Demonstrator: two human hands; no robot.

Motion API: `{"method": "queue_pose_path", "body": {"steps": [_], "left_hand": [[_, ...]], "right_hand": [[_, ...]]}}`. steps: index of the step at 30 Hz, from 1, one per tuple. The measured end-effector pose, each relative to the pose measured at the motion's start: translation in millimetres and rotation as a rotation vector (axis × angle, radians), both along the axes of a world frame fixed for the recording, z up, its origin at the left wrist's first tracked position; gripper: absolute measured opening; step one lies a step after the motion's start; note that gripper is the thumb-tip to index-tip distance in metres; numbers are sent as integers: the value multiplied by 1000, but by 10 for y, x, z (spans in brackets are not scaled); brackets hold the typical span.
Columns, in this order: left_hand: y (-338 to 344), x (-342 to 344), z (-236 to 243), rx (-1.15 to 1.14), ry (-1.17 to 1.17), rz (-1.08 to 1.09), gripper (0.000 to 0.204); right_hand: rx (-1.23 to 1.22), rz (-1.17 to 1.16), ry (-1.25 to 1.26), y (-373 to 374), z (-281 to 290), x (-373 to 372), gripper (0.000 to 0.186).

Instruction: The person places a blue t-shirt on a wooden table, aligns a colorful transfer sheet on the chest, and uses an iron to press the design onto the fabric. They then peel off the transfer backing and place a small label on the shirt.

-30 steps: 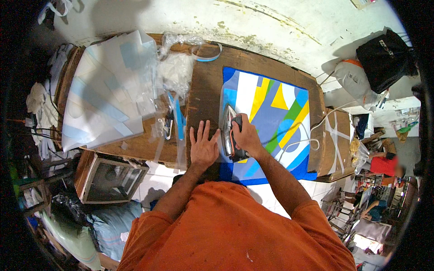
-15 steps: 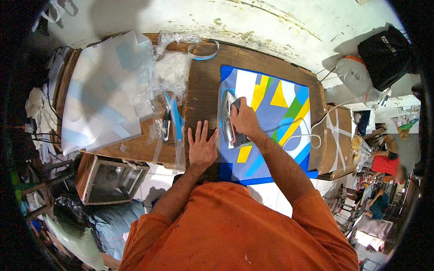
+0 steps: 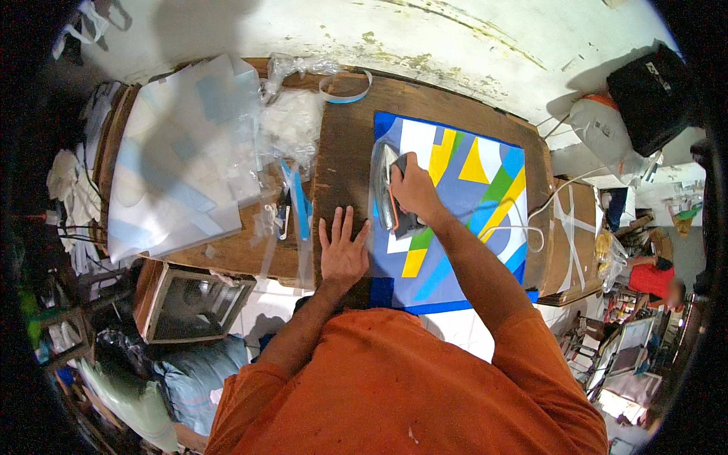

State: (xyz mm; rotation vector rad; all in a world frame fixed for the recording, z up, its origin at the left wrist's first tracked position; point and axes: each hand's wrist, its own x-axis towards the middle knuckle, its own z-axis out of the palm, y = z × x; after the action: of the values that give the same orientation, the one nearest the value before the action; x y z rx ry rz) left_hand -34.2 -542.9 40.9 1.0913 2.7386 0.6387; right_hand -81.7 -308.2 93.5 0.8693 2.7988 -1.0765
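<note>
My right hand [image 3: 416, 191] is wrapped round the handle of a clothes iron [image 3: 384, 203]. The iron lies along the left side of a patterned sheet [image 3: 461, 199] of blue, white, yellow and green shapes, which has a bright blue border. A clear film seems to cover its left edge under the iron. Left of the sheet, my left hand [image 3: 345, 246] rests flat with spread fingers on the brown wooden table [image 3: 345, 155], holding nothing. The iron's pale cord [image 3: 537, 214] loops over the right of the sheet.
Left on the table lie large translucent sheets [image 3: 178, 167], crumpled clear plastic [image 3: 290, 125], blue strips [image 3: 301, 205] and a dark-handled cutter [image 3: 283, 212]. A ring of tape [image 3: 345, 98] sits near the wall. A taped cardboard box [image 3: 570, 235] is at the right. Other people are far right.
My right hand has slid the iron slightly away from me along the sheet's left side. The left hand stays flat on the table. The whole view has shifted a little.
</note>
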Motion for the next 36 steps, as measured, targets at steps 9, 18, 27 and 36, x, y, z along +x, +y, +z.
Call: {"method": "queue_pose_path", "body": {"steps": [9, 18, 27, 36], "left_hand": [[4, 10, 5, 18, 50, -1, 53], [-7, 15, 20, 10, 39, -1, 54], [-18, 36, -50, 19, 84, 14, 53], [-7, 14, -28, 90, 80, 24, 47]], "right_hand": [[-41, -30, -20, 133, 23, -315, 37], [40, 19, -4, 16, -48, -170, 38], [115, -2, -18, -225, -11, 114, 38], [208, -2, -7, -253, -22, 229, 39]]}}
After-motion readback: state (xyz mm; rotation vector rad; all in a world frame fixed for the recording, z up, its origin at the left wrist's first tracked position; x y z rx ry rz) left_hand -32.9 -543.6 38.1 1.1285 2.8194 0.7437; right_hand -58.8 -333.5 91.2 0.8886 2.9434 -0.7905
